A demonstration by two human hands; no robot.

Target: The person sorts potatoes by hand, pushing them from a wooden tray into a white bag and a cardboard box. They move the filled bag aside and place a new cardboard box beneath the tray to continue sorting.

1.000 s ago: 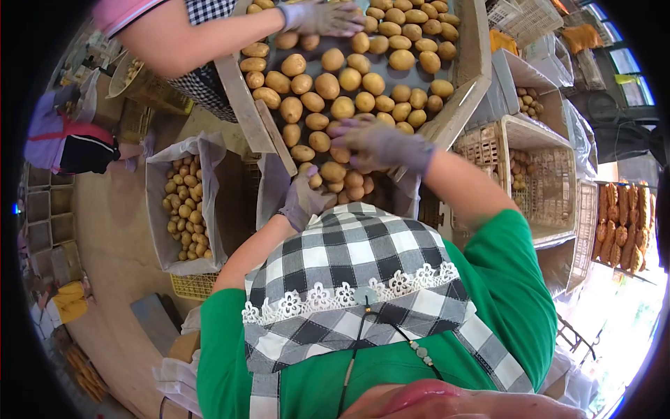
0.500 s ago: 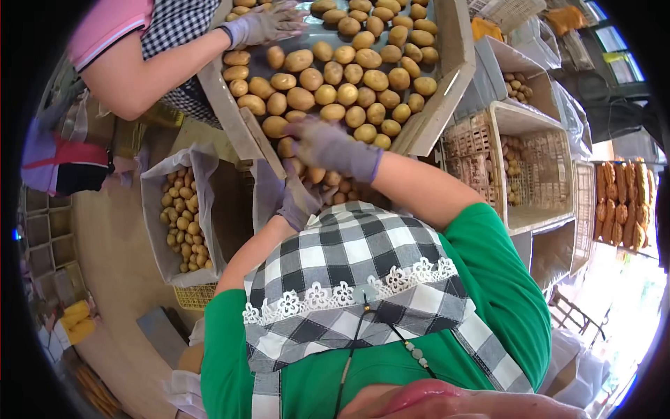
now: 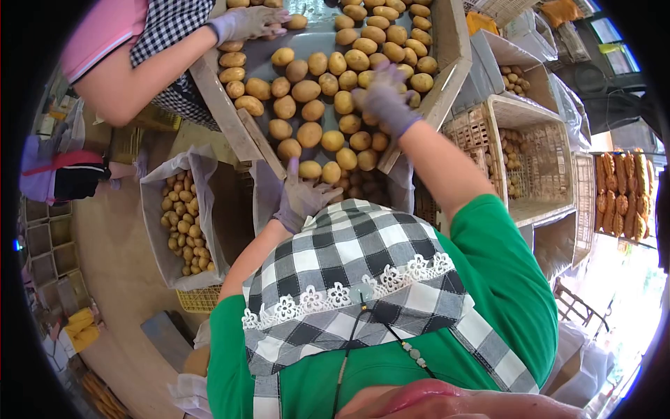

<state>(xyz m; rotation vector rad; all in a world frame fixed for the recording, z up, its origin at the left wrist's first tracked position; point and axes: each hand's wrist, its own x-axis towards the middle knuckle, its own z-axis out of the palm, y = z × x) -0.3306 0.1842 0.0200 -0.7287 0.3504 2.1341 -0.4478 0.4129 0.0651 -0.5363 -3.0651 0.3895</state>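
Observation:
Many potatoes (image 3: 313, 110) lie spread over a wood-sided sorting table (image 3: 440, 105) that narrows to a mouth in front of me. My left hand (image 3: 305, 197), in a grey-purple glove, is at that mouth with fingers spread, close against the lowest potatoes; no potato shows in its grip. My right hand (image 3: 387, 101), gloved alike, reaches over potatoes at the table's right side, fingers apart and slightly blurred. Below the mouth, more potatoes (image 3: 366, 185) sit in shadow in a lined container (image 3: 401, 185), partly hidden by my apron.
A co-worker's gloved hand (image 3: 251, 23) rests on the table's upper left. A lined crate (image 3: 157, 230) of potatoes stands on the floor to the left. Plastic crates (image 3: 534, 167) are stacked at right, some holding potatoes. Filled orange-brown net bags (image 3: 620, 195) stand farther right.
My right hand has moved from the mouth up and right over the potatoes. My left hand's fingers have spread. Several potatoes have shifted or gone down at the mouth, and more bare surface shows.

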